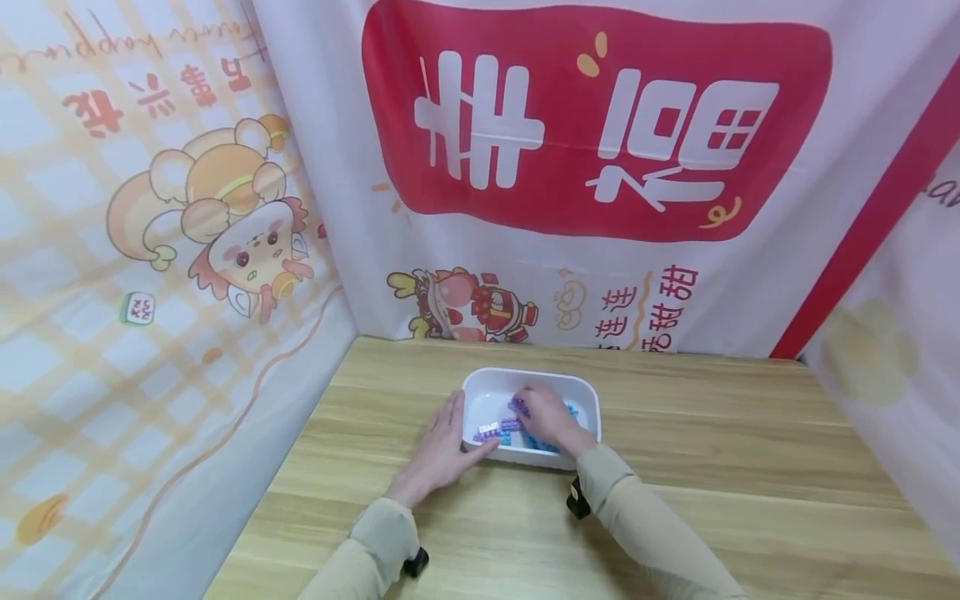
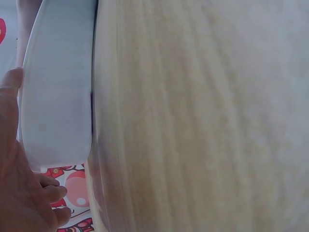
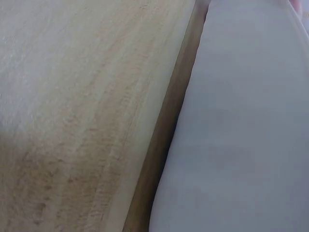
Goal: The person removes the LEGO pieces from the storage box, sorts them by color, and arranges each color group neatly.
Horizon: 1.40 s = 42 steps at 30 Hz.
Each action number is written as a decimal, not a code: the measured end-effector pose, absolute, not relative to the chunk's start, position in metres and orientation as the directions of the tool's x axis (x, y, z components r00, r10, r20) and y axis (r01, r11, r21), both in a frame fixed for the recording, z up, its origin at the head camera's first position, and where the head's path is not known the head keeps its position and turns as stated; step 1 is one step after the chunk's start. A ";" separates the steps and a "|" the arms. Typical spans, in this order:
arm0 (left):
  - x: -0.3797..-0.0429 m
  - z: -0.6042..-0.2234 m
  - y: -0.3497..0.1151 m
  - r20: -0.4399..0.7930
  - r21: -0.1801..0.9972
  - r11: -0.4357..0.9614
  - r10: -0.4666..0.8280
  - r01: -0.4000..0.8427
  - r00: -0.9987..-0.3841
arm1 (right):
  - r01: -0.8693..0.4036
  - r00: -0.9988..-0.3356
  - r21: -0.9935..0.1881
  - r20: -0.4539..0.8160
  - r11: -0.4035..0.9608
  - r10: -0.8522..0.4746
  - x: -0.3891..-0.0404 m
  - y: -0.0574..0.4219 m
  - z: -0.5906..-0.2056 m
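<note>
A white plastic box [image 1: 532, 457] stands on the wooden table, with small purple and blue toy building bricks [image 1: 512, 425] lying inside. My left hand [image 1: 442, 450] rests against the box's left front corner, thumb at the front rim and the other fingers fairly straight along the left side; the left wrist view shows this hand [image 2: 19, 179] beside the white wall. My right hand [image 1: 546, 414] reaches into the box and pinches a purple brick [image 1: 517, 406] with its fingertips. Part of that brick and some blue ones are hidden by the hand.
Wooden table surface [image 1: 712, 467] surrounds the box. Printed cloth hangs behind the table [image 1: 600, 275] and along the left side [image 1: 172, 400]. Black wrist straps [image 1: 577, 500] sit by both sleeves. The right wrist view holds mostly table and the box wall [image 3: 241, 125].
</note>
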<state>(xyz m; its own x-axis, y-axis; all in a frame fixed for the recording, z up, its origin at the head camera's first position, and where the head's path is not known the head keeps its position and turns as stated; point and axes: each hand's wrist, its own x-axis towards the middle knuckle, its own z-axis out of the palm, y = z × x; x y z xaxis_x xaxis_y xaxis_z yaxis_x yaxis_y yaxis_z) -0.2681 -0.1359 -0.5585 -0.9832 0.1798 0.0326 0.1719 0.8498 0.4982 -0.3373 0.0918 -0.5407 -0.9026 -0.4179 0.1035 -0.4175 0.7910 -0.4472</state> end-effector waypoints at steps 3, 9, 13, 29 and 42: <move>-0.268 -0.559 -0.135 0.038 0.508 0.843 0.182 0.175 -0.983 | -0.399 -0.913 -0.423 0.103 0.814 -0.394 -0.337 0.094 -0.540; -0.268 -0.558 -0.134 0.045 0.513 0.838 0.189 0.185 -0.981 | -0.355 -0.930 -0.451 0.085 0.819 -0.356 -0.338 0.100 -0.540; -0.266 -0.557 -0.134 0.039 0.522 0.834 0.186 0.179 -0.982 | -0.318 -0.937 -0.495 0.035 0.808 -0.348 -0.341 0.102 -0.538; -0.263 -0.560 -0.135 0.000 0.534 0.832 0.180 0.152 -0.984 | -0.299 -0.922 -0.581 -0.028 0.757 -0.385 -0.348 0.105 -0.549; -0.268 -0.557 -0.136 0.010 0.543 0.827 0.168 0.146 -0.986 | -0.334 -0.930 -0.644 0.104 0.689 -0.353 -0.339 0.120 -0.540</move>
<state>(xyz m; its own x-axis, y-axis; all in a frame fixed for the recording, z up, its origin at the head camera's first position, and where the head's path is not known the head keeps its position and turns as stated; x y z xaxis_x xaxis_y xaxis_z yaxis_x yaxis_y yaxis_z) -0.2681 -0.1362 -0.5565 -0.9858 0.1675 0.0100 0.1460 0.8270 0.5430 -0.3391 0.1197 -0.5396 -0.9297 -0.3533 0.1044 -0.3339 0.6885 -0.6437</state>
